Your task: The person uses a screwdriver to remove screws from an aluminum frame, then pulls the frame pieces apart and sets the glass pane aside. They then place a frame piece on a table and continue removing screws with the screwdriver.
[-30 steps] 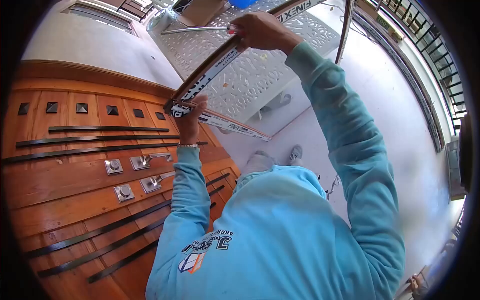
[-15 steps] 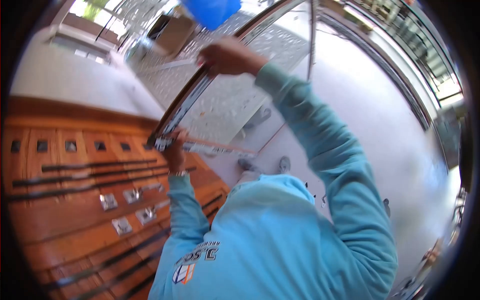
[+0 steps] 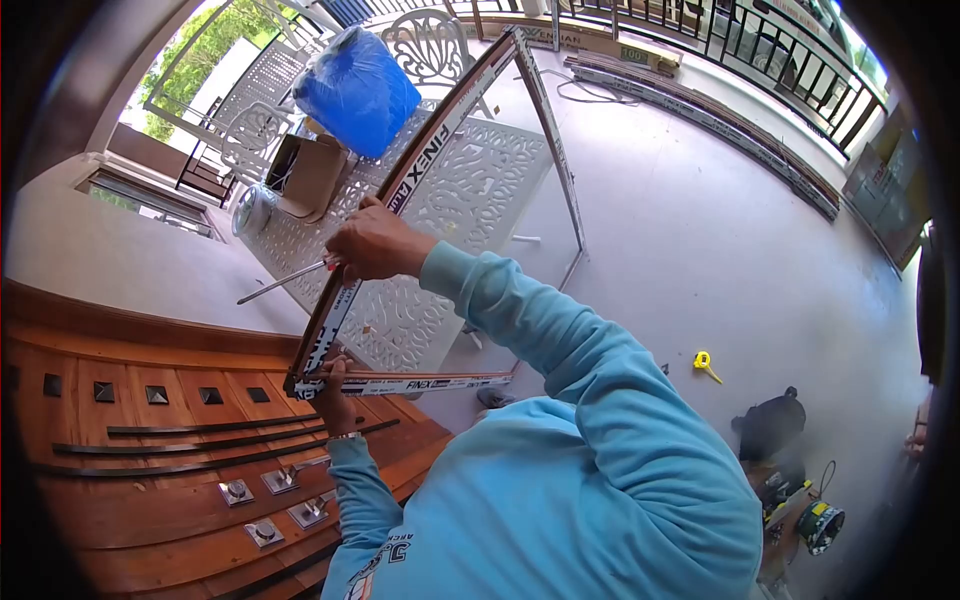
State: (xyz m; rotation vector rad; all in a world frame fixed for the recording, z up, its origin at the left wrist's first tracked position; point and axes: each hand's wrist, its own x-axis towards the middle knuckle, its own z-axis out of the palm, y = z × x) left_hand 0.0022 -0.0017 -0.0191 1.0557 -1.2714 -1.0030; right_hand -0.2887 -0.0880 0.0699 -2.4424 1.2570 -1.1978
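A rectangular metal frame [image 3: 425, 150], brown-edged and wrapped in white printed tape, stands tilted in front of me. My left hand [image 3: 335, 393] is closed around its near lower corner. Higher up the same side, my right hand [image 3: 375, 240] is closed on a screwdriver [image 3: 280, 284] and lies against the frame. The screwdriver's shaft points left and down; most of its handle is hidden in the fingers. Through the frame shows a white patterned metal table [image 3: 500, 165]. Below my left hand is a wooden door panel [image 3: 130, 505] with metal fittings [image 3: 236, 492] and dark strips.
A blue bag [image 3: 358, 95] and a cardboard box [image 3: 312, 178] sit on the table, with white chairs [image 3: 425, 45] behind. A yellow tape measure [image 3: 706, 365] lies on the floor at right, near a black bag [image 3: 772, 425]. Long wrapped profiles [image 3: 720, 125] lie by the railing.
My right hand has come down along the frame toward the left hand, and the screwdriver now shows clearly. The view has shifted, bringing more floor and the tape measure into sight.
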